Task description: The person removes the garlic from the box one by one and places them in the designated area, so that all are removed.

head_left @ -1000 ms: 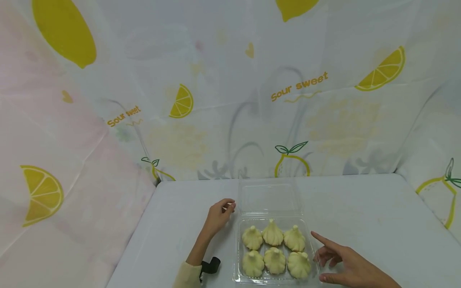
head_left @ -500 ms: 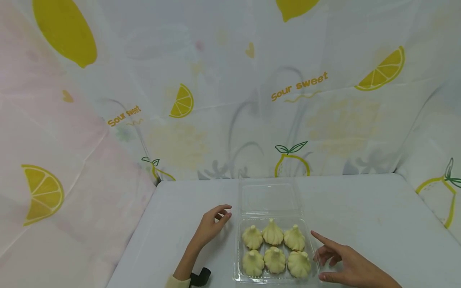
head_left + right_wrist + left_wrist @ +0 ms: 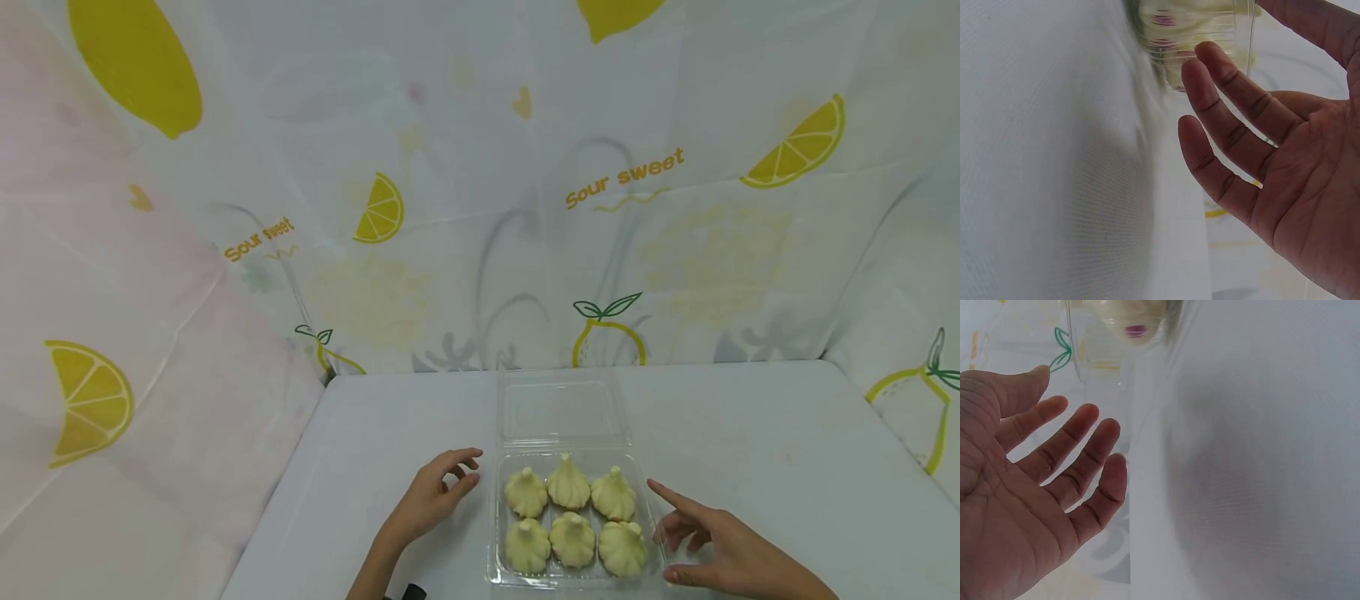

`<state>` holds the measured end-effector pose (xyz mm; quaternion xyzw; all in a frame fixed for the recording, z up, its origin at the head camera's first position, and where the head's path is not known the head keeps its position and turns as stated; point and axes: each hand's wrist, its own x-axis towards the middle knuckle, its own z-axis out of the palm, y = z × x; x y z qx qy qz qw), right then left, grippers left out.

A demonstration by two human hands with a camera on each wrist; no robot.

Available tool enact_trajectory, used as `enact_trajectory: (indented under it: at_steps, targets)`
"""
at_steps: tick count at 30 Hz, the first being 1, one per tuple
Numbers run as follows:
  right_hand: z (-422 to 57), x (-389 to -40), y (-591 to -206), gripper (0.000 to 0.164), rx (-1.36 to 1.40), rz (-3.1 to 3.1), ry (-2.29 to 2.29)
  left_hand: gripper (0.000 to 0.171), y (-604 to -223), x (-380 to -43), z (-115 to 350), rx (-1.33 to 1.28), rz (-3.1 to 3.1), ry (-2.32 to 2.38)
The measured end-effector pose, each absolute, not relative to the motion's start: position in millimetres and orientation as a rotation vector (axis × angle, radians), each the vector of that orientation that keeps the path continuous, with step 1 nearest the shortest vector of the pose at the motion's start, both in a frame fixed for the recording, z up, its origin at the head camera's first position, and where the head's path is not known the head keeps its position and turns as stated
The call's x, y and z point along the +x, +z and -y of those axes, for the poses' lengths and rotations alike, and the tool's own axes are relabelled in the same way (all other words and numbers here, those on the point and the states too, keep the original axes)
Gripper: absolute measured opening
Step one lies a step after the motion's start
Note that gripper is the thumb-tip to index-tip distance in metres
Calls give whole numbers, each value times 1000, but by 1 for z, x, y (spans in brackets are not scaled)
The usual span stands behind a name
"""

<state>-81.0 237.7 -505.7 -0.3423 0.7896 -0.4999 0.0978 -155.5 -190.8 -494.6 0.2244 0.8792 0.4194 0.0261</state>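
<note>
A clear plastic clamshell box [image 3: 492, 557] lies on the table with its lid [image 3: 562, 412] folded back flat behind it. Pale garlic bulbs [image 3: 572, 540], several in two rows, fill the base with stems up. To the box's left, my left hand [image 3: 431, 500] hovers with relaxed, slightly bent fingers and nothing in them. My right hand [image 3: 723, 546] stays at the right wall, its index finger stretched forward and its fingertips right at the plastic. In the right wrist view, purple marks show low on the garlic through the wall.
A white cloth covers the table [image 3: 787, 467]. Behind it and on both sides hangs a curtain [image 3: 465, 167] printed with lemons. A black strap mount [image 3: 412, 592] shows near my left wrist at the lower edge.
My left hand has drawn back toward me and a little to the left, away from the lid hinge. The right hand, box and garlic bulbs stay in place.
</note>
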Motion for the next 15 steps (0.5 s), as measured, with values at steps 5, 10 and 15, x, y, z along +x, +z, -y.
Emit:
enact_trajectory:
  at_steps: [5, 10, 15]
  targets:
    - [-238, -81, -506, 87, -1014, -2334, -1475, 42, -496, -146, 196, 743, -2677, 1273]
    - [-238, -81, -506, 87, -1006, -2339, -1470, 47, -494, -138, 198, 805, -2612, 1268]
    - [-238, -80, -505, 87, -992, -2339, -1467, 53, -491, -128, 199, 842, -2532, 1241]
